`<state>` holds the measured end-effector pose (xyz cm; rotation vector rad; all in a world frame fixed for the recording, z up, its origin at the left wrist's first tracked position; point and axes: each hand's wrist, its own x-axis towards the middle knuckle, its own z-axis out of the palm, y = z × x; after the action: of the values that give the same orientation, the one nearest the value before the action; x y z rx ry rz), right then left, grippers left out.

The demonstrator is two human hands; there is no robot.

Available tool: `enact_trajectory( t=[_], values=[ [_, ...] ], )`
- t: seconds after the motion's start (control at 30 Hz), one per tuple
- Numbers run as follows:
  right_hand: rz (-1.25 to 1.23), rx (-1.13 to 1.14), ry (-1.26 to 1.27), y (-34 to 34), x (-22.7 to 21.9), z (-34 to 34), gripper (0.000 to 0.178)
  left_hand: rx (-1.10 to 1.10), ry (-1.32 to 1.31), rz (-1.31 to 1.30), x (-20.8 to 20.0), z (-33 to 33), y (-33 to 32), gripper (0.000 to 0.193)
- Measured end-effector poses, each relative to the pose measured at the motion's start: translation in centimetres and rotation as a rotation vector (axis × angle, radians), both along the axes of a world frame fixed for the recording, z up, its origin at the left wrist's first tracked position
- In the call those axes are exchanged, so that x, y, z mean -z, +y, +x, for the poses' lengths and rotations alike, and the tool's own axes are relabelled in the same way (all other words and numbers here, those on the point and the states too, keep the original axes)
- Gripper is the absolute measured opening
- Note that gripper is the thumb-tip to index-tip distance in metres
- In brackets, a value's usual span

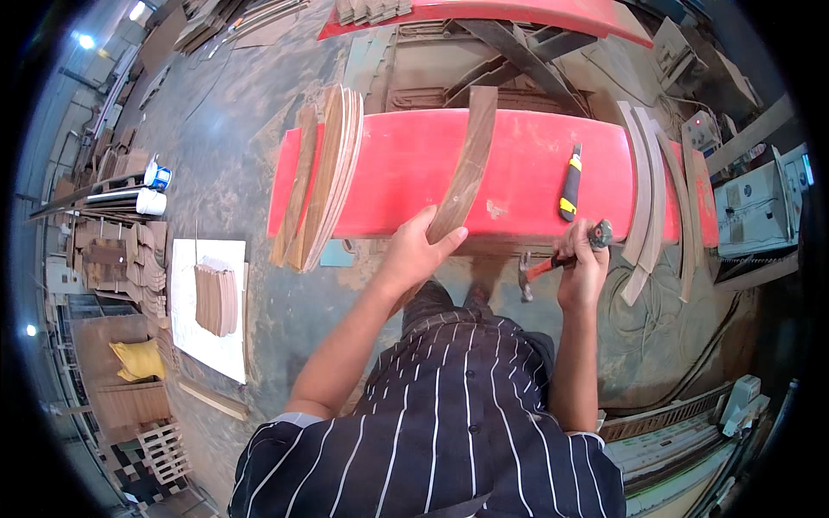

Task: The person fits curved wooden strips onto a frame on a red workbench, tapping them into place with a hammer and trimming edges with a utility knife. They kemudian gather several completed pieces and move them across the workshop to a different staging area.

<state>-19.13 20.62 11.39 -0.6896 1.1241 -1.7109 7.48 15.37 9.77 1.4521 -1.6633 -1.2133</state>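
Note:
My left hand (413, 255) is closed round the near end of a curved brown wooden strip (471, 160), thumb on its right side. The strip slants away across the red-topped table (401, 164). In my right hand (583, 274), held just off the table's near edge, is a hammer (541, 268) with an orange-red handle. Its metal head hangs to the left of my fist, and the dark grip end sticks out on the right. A yellow and black utility knife (570, 188) lies on the red surface just beyond my right hand.
Curved wooden strips (332, 173) stand stacked at the table's left end, and more strips (643, 190) lie across its right end. A second red table (518, 10) is beyond. On the floor at left, a white board (186, 302) bears stacked wood pieces. Cables (643, 302) coil at right.

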Motion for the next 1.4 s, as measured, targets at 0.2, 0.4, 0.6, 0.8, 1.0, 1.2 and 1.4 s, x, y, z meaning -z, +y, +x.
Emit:
enact_trajectory(
  t=[0.2,0.4,0.6,0.8,1.0,1.2,1.4],
  values=[
    [-0.316,0.194,-0.023,-0.7,0.3,-0.3,0.027,0.025,-0.083,0.072,-3.2,-0.4,0.6,0.048],
    [-0.359,0.107,-0.048,-0.6,-1.1,-0.2,0.029,0.019,-0.127,-0.044,-3.9,-0.5,0.5,0.048],
    [-0.278,0.091,-0.122,1.0,1.6,-0.1,0.03,0.022,0.178,0.024,-3.8,-0.9,0.4,0.054],
    [-0.252,0.103,-0.055,1.6,1.6,-0.3,0.03,-0.018,0.895,0.391,-4.5,0.5,-1.8,0.048],
    [-0.279,0.116,-0.032,2.3,1.8,-0.2,0.03,-0.063,1.156,0.352,-7.3,0.6,-3.7,0.053],
    [-0.382,0.151,0.008,2.1,1.9,-0.1,0.029,-0.085,1.167,0.293,-8.3,0.9,-4.0,0.053],
    [-0.344,0.213,0.104,1.5,0.9,0.8,0.031,-0.111,1.182,0.302,-8.4,0.8,-4.1,0.055]
  ],
)
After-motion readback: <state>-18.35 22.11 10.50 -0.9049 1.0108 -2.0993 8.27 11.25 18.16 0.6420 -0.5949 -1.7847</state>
